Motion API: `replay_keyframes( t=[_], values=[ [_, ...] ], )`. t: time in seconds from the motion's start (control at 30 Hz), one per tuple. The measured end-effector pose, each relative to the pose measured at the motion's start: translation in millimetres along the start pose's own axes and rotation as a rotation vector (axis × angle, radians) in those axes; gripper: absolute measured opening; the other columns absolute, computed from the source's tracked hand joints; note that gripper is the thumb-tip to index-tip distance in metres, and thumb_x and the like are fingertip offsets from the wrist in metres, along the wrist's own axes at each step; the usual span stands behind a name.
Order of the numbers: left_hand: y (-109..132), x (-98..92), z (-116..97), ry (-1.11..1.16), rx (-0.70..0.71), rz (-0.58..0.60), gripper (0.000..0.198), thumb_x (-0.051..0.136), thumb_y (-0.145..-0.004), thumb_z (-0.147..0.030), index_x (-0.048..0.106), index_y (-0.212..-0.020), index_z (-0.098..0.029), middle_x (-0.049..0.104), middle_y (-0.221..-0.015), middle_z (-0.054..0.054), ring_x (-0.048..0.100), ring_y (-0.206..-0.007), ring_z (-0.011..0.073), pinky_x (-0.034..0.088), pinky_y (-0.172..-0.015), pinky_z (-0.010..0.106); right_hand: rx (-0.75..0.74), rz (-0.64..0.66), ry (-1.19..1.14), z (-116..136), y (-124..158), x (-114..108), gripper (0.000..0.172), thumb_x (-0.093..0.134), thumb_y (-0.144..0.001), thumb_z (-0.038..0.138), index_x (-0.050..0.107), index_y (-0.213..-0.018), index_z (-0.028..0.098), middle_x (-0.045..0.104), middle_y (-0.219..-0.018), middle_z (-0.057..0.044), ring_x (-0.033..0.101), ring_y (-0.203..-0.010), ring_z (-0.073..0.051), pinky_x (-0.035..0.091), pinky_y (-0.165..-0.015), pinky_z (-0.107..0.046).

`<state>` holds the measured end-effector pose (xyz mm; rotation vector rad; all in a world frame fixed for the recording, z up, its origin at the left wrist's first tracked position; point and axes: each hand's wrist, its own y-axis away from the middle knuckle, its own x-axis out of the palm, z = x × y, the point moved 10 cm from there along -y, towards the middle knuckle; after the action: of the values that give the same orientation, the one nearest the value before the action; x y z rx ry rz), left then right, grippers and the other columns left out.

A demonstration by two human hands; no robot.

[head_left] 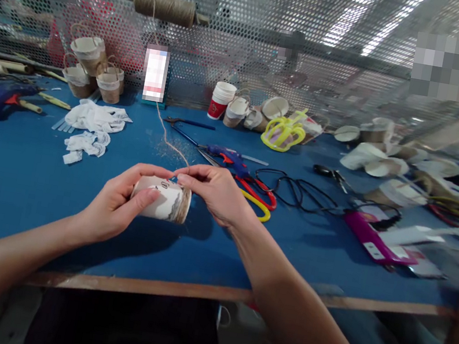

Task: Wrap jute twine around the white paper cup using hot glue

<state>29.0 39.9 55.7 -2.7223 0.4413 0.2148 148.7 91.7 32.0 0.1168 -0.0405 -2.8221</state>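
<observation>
Head view: hands (168, 197) hold paper cup (161, 200) sideways; twine-wrapped end points right.

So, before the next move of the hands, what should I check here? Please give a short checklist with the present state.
1. Left hand grips the paper cup: ok.
2. Right hand pinches the twine at the cup: ok.
3. Twine leads up toward the spool, unsnagged: cannot tell.
4. Twine wrap at the cup's end sits even: cannot tell.
5. Scissors lie beside the right hand: ok.
</observation>
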Motion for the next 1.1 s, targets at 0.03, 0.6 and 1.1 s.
replay_keyframes(
  t=[0.03,0.6,1.1],
  values=[
    [0,-0.8,1,0.006,-0.006,-0.010,0.025,0.049,-0.088,-0.030,0.053,-0.110,-0.018,0.064,-0.087,0.004,0.056,-0.063,0.0089,0.045,-0.055,0.016,0.009,0.005,-0.002,-1,0,1,0.017,0.069,-0.065,0.028,0.069,-0.077,0.016,0.065,-0.069,-0.001,0.055,-0.063,-0.010,0.042,-0.062,-0.027],
    [6,-1.0,-17,-0.268,0.224,-0.003,0.025,0.046,-0.088,-0.019,0.053,-0.113,-0.019,0.063,-0.104,0.007,0.061,-0.081,0.0136,0.048,-0.069,0.022,-0.041,-0.056,0.029,8,1,-5,0.025,0.069,-0.065,0.029,0.064,-0.086,0.015,0.061,-0.072,0.000,0.053,-0.064,-0.009,0.043,-0.062,-0.025],
    [-3,1.4,-16,-0.439,0.283,0.049,0.039,0.053,-0.084,-0.019,0.045,-0.123,-0.018,0.061,-0.114,0.009,0.061,-0.096,0.0181,0.049,-0.083,0.027,0.087,0.054,-0.170,-1,5,4,0.031,0.067,-0.066,0.043,0.052,-0.061,0.016,0.056,-0.053,0.004,0.049,-0.048,-0.006,0.036,-0.049,-0.021]
  ],
)
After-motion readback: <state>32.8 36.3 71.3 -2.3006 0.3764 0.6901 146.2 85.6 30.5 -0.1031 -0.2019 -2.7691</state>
